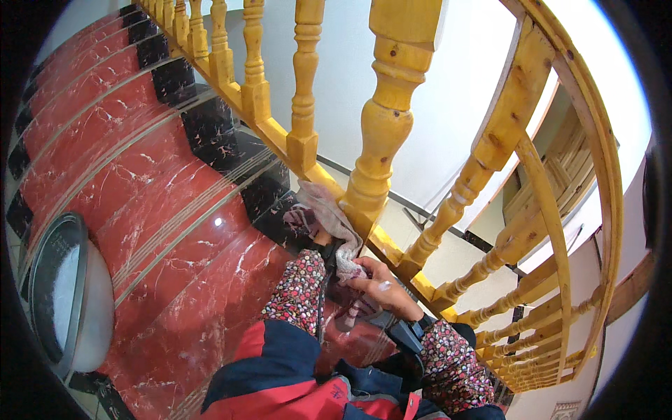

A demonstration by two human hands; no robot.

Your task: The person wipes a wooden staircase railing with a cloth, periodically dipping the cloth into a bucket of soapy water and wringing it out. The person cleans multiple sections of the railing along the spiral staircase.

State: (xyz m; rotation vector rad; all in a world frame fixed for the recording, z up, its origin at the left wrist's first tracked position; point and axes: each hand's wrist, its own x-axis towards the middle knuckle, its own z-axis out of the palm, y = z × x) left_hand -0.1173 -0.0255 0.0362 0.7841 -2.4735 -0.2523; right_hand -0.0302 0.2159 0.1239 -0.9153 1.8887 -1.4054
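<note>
A damp-looking cloth (347,256), pale with purple patches, runs along the foot of the thick wooden newel post (370,168). My right hand (386,290) pinches its near end between thumb and fingers; a white fleck of foam or paint shows on the skin. Only a small patch of my left hand (323,238) is visible, up against the cloth by the bottom rail (388,245). Cloth and sleeve cover its fingers, so its grip is hidden. Both forearms wear flower-patterned sleeve covers (296,283). A dark device (404,336) sits at my right wrist.
Red marble stairs (173,210) with black edging climb to the upper left. A basin (100,310) holding whitish contents stands at the far left. Yellow turned balusters (303,94) line the flight, and a curved handrail (604,157) bends round on the right.
</note>
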